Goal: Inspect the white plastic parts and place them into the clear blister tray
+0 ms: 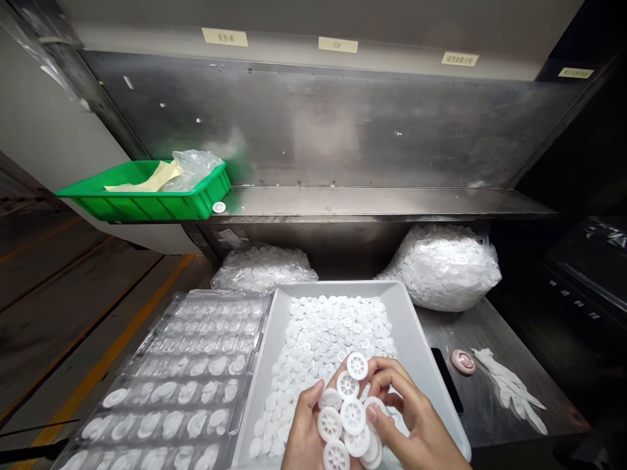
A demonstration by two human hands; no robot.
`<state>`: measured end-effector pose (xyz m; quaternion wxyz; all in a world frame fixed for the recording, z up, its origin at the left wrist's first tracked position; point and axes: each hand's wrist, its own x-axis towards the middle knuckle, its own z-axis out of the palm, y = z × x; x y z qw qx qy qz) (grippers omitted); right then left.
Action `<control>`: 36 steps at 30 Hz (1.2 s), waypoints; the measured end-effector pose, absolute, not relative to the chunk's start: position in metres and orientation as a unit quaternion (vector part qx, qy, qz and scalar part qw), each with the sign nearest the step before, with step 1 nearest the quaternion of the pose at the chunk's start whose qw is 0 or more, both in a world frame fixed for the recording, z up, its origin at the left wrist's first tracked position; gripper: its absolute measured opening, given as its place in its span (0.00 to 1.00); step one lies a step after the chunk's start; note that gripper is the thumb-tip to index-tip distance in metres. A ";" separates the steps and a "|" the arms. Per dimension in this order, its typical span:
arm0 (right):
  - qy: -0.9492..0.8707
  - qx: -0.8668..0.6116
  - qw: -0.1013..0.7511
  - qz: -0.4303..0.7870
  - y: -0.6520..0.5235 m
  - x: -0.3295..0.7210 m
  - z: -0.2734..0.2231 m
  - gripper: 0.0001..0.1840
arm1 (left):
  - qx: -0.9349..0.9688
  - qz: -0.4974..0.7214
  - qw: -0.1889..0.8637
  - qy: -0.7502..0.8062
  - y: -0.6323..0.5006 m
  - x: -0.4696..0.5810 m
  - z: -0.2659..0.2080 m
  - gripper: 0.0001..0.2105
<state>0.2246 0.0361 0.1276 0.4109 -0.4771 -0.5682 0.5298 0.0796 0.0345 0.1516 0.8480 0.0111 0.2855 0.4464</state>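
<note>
Several small white spoked plastic wheels [353,416] lie heaped in my cupped left hand [302,427], whose thumb curls over the near side of the pile. My right hand [416,418] closes on the pile from the other side, with its thumb and fingers on some of the wheels. Both hands are above the near end of a light grey bin [414,326]. Inside it spreads a layer of many more white wheels [337,333]. Left of the bin is a clear plastic tray [166,375] whose rows of pockets hold white parts.
Behind the bin sit two clear bags of white parts, one left [267,269] and one right [445,267]. A green crate [147,203] and a loose wheel [219,207] are on the metal shelf [367,201]. On the right lie a black phone [448,382], a pink round object [463,361] and a white glove [509,388].
</note>
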 end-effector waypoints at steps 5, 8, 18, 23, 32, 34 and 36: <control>-0.503 -0.449 0.438 0.595 0.040 0.226 0.130 0.08 | -0.016 0.462 0.857 0.227 0.032 0.083 0.153 0.19; -0.465 -0.440 0.465 0.611 0.044 0.226 0.130 0.09 | -0.038 0.460 0.868 0.181 0.032 0.081 0.148 0.19; -0.450 -0.463 0.497 0.579 0.039 0.224 0.126 0.16 | -0.053 0.442 0.864 0.234 0.032 0.079 0.149 0.20; -0.490 -0.450 0.473 0.578 0.036 0.227 0.123 0.14 | -0.048 0.438 0.841 0.314 0.033 0.081 0.155 0.21; -0.438 -0.441 0.507 0.597 0.039 0.226 0.116 0.14 | -0.018 0.463 0.832 0.306 0.030 0.076 0.143 0.20; -0.437 -0.447 0.506 0.594 0.039 0.226 0.114 0.15 | -0.008 0.459 0.841 0.286 0.030 0.075 0.142 0.19; -0.436 -0.454 0.507 0.589 0.039 0.226 0.113 0.16 | -0.001 0.459 0.842 0.283 0.030 0.074 0.141 0.19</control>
